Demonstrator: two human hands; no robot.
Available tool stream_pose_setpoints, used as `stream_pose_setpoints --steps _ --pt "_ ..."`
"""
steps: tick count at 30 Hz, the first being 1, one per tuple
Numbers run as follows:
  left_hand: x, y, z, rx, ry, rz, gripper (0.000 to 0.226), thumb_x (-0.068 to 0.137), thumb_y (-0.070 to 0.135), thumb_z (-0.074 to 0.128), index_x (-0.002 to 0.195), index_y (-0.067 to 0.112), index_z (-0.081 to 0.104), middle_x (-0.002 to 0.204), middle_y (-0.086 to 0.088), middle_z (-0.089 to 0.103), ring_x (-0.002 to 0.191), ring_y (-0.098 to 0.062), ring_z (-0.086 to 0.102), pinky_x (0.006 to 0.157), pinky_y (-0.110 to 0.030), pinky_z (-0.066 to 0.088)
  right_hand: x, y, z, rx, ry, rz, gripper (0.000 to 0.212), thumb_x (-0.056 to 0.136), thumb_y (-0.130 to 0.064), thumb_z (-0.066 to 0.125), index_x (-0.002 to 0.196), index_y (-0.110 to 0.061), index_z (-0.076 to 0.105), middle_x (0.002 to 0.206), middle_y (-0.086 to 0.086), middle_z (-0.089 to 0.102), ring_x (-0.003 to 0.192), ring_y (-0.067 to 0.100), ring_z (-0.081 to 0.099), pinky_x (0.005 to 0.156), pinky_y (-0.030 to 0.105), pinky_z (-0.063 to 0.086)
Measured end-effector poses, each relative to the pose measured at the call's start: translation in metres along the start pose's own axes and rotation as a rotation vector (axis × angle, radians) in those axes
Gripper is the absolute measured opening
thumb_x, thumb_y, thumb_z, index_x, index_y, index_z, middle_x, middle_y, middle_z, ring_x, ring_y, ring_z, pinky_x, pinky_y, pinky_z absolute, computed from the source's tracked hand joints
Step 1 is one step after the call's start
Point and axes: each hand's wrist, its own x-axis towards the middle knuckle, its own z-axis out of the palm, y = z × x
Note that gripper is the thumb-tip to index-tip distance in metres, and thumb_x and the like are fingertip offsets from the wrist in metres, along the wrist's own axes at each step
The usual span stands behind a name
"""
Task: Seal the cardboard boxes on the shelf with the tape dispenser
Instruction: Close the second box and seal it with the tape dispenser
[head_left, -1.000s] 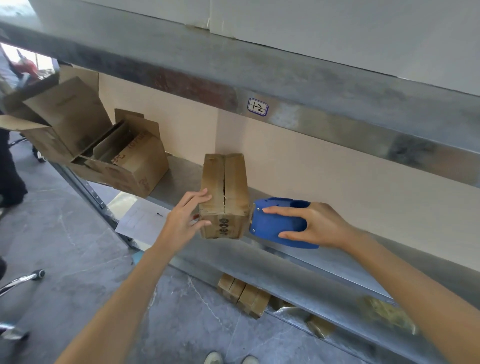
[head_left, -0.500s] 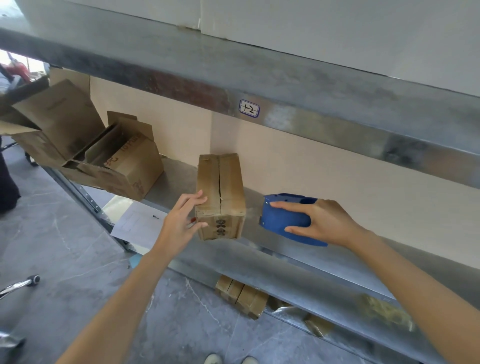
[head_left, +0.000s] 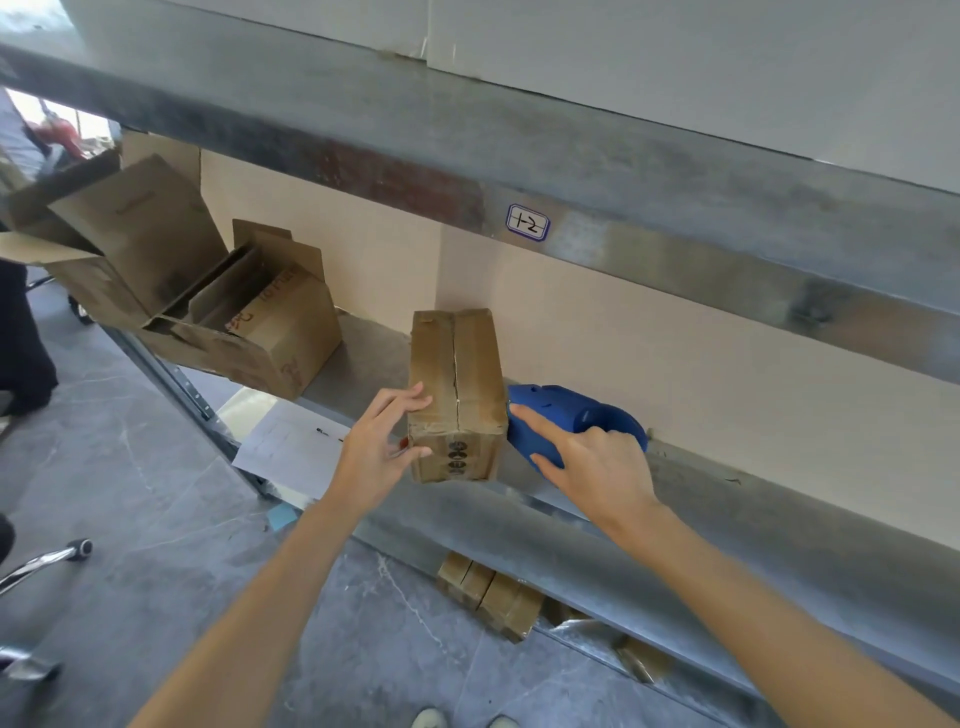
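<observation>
Nearest the camera, two forearms reached up to the closed cardboard box (head_left: 457, 395), which stood at the front edge of the metal shelf (head_left: 779, 525). The left hand (head_left: 382, 447) lay against the box's left side, fingers nearly straight and close together along the top edge and thumb on the front face, steadying the box without clasping it. Touching the box's right side, the blue tape dispenser (head_left: 576, 415) rested in the right hand (head_left: 597, 467), with the forefinger stretched along its body and the thumb and other fingers curled round it. The top seam showed an open slit with no visible tape. The box looked light, stiff-walled and easily pushed, so bracing its side would probably suit; the rigid plastic dispenser seemed best gripped round its body. Left of the box and farther back sat open cartons (head_left: 249, 332). Above the box, a handwritten label (head_left: 527, 222) marked the upper beam.
</observation>
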Motion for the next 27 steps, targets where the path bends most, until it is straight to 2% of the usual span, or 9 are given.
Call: stream_pose_setpoints --steps 2,4,6,8,12,15,18,22,27 --pt "-0.001 0.001 0.001 -0.008 0.003 0.000 0.058 0.077 0.008 0.082 0.129 0.022 0.060 0.134 0.011 0.052 0.117 0.005 0.054 0.078 -0.015 0.057 0.005 -0.004 0.007 -0.032 -0.066 0.051 0.073 0.076 -0.036 0.082 0.142 -0.034 0.052 0.039 0.002 0.038 0.028 0.018 0.034 0.038 0.017 0.007" --pt "-0.002 0.003 0.001 -0.003 0.007 -0.003 0.058 0.078 0.007 0.082 0.131 0.019 0.060 0.136 0.009 0.052 0.119 0.006 0.053 0.080 -0.012 0.055 0.012 -0.005 0.011 -0.064 -0.142 0.095 0.069 0.091 -0.043 0.067 0.151 -0.041 0.032 0.052 0.004 0.052 0.039 0.020 0.046 0.038 0.022 0.013" --pt "-0.003 0.004 0.001 -0.015 0.011 -0.006 0.058 0.079 0.006 0.081 0.131 0.017 0.060 0.137 0.007 0.051 0.121 0.006 0.052 0.080 -0.010 0.054 0.016 0.005 0.020 0.041 -0.194 0.147 0.065 0.099 -0.047 0.053 0.154 -0.043 0.019 0.070 0.004 0.061 0.052 0.018 0.048 0.041 0.027 0.024" --pt "-0.003 0.005 0.003 -0.030 0.025 -0.015 0.059 0.079 0.005 0.081 0.132 0.017 0.060 0.138 0.006 0.051 0.122 0.004 0.051 0.077 -0.011 0.055 0.016 0.020 0.027 0.184 -0.225 0.242 0.063 0.099 -0.047 0.052 0.153 -0.045 0.019 0.081 0.004 0.066 0.057 0.016 0.048 0.047 0.028 0.035" --pt "-0.005 0.005 0.008 -0.091 0.057 -0.062 0.061 0.077 0.001 0.081 0.132 0.020 0.061 0.138 0.012 0.051 0.124 -0.004 0.053 0.075 -0.030 0.061 0.012 0.048 0.039 0.359 -0.336 0.358 0.069 0.092 -0.032 0.055 0.150 -0.049 0.021 0.062 -0.004 0.055 0.050 0.015 0.051 0.045 0.027 0.036" --pt "-0.005 0.007 0.011 -0.139 0.073 -0.090 0.062 0.076 -0.004 0.081 0.129 0.021 0.062 0.137 0.014 0.051 0.124 -0.006 0.054 0.072 -0.039 0.062 0.008 0.062 0.053 0.395 -0.360 0.395 0.073 0.094 -0.028 0.054 0.152 -0.050 0.015 0.066 0.006 0.060 0.053 0.023 0.056 0.052 0.034 0.046" --pt "-0.006 0.009 0.015 -0.174 0.080 -0.113 0.063 0.075 -0.007 0.080 0.128 0.022 0.061 0.136 0.017 0.051 0.125 -0.003 0.052 0.076 -0.039 0.062 0.003 0.068 0.067 0.476 -0.358 0.426 0.075 0.098 -0.026 0.053 0.153 -0.050 0.008 0.062 0.015 0.056 0.048 0.022 0.048 0.055 0.042 0.049" --pt "-0.009 0.010 0.021 -0.171 0.101 -0.126 0.064 0.074 -0.007 0.080 0.129 0.019 0.061 0.135 0.021 0.049 0.127 -0.007 0.050 0.084 -0.039 0.061 0.003 0.073 0.075 0.540 -0.360 0.404 0.080 0.099 -0.033 0.056 0.148 -0.059 -0.001 0.088 0.024 0.067 0.063 0.034 0.062 0.064 0.047 0.055" --pt "-0.011 0.015 0.021 -0.190 0.096 -0.129 0.065 0.076 -0.007 0.079 0.130 0.022 0.059 0.137 0.021 0.047 0.129 -0.011 0.048 0.087 -0.041 0.060 -0.003 0.071 0.059 0.490 -0.336 0.441 0.076 0.099 -0.047 0.050 0.152 -0.052 -0.004 0.065 0.009 0.055 0.054 0.021 0.052 0.056 0.036 0.048"
